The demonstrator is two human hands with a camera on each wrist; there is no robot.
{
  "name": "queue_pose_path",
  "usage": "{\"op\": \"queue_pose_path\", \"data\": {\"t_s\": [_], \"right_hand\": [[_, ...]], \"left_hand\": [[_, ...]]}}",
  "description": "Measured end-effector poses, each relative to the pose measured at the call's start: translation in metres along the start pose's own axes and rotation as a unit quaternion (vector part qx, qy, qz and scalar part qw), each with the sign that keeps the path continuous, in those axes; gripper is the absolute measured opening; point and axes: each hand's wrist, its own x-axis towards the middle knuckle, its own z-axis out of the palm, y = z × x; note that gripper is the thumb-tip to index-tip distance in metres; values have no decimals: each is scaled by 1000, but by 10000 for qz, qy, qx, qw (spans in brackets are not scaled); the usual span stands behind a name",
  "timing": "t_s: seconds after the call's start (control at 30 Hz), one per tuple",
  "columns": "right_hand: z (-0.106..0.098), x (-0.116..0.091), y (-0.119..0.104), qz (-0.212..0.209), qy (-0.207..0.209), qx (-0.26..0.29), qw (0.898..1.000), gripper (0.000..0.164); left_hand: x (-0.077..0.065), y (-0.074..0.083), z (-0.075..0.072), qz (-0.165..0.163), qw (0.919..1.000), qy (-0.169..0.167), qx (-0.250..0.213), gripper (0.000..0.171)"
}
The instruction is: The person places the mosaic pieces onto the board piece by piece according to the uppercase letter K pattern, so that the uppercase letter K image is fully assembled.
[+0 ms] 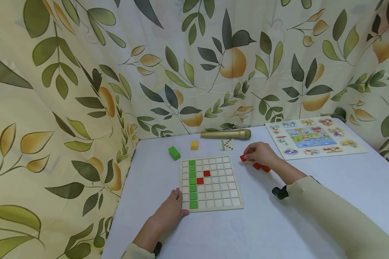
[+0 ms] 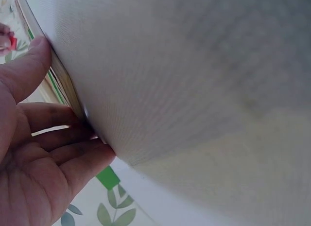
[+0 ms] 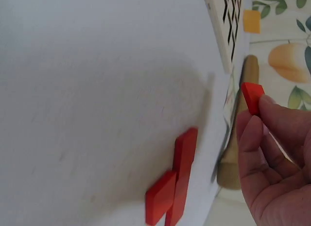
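Observation:
On the white-covered table lies a square grid board (image 1: pixel 218 194). Green tiles (image 1: pixel 193 188) fill much of its second column, and two red tiles (image 1: pixel 206 173) sit diagonally beside them. My left hand (image 1: pixel 169 212) rests at the board's near left corner, fingers along the left edge and thumb at the front edge; the left wrist view shows those fingers (image 2: pixel 82 163) fairly straight. Right of the board, my right hand (image 1: pixel 262 154) pinches a red tile (image 3: pixel 252 95) between thumb and fingers, raised off the table. Several red tiles (image 3: pixel 160 197) lie together below that hand.
Behind the board are a green block (image 1: pixel 174 153), a yellow block (image 1: pixel 194 145), a small pattern card (image 1: pixel 227 144) and a gold microphone (image 1: pixel 226 134). A picture puzzle board (image 1: pixel 278 153) lies at the back right. A leaf-patterned curtain (image 1: pixel 168 104) hangs behind the table.

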Motion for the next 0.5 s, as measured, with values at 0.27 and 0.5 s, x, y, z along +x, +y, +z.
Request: {"op": "queue_pose_path", "data": {"t_s": [0.27, 0.5], "right_hand": [[21, 15, -15, -332, 15, 290, 9990, 12], [41, 25, -26, -382, -140, 693, 9968, 10]], "left_hand": [[0, 0, 1, 70, 9999, 24, 89, 83], [-4, 1, -3, 172, 9997, 134, 132, 80]]}}
